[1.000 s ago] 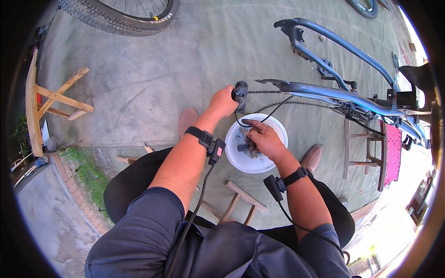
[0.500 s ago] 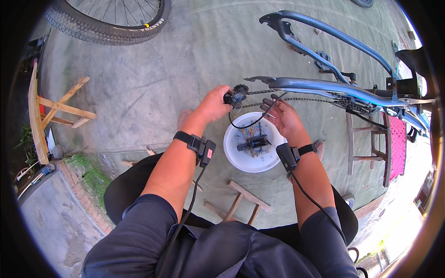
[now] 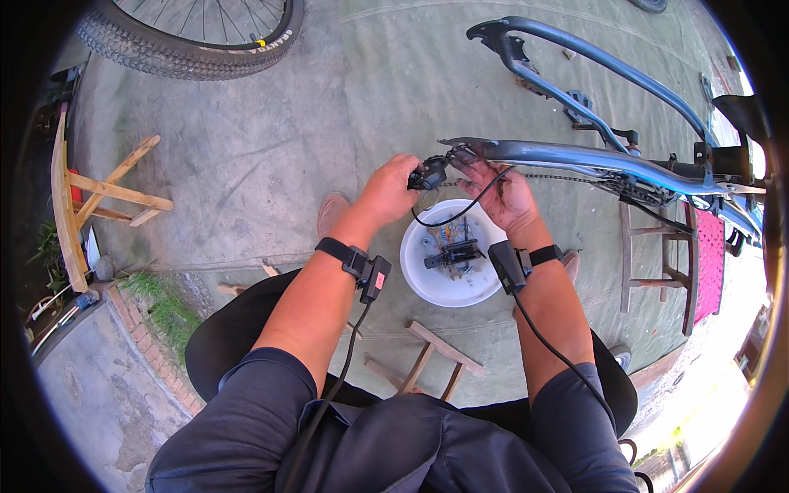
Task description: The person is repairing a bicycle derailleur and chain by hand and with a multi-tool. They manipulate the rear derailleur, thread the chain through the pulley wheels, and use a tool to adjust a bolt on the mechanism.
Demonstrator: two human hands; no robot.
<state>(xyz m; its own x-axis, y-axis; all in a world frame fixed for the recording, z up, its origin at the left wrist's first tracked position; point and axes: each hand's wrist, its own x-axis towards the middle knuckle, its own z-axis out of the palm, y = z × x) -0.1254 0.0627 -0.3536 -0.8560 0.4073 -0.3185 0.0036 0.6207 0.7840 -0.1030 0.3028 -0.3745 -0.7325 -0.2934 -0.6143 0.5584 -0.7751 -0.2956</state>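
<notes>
My left hand (image 3: 388, 195) is closed round a black rear derailleur (image 3: 429, 172), just off the end of the blue bicycle frame (image 3: 567, 153). Beside it my right hand (image 3: 506, 197) is raised, palm up, with dark grease on its stretched fingers. Its fingertips are at the chain (image 3: 549, 177) close to the frame's rear end; whether they press on it is hidden. A black cable (image 3: 442, 224) loops from the derailleur under my right hand. Below both hands stands a white basin (image 3: 412, 275) holding a black metal part (image 3: 454, 255) and several small pieces.
A wheel with a knobby tyre (image 3: 189, 66) lies at the far left. Wooden stools stand at the left (image 3: 115, 193) and between my knees (image 3: 444, 349). Another stool, with a red padded top (image 3: 708, 267), is at the right beneath the frame. Black cords trail from my wrist devices.
My right hand has moved up and left, bringing its fingers to the chain by the frame's end. My left hand has shifted slightly right and down with the derailleur.
</notes>
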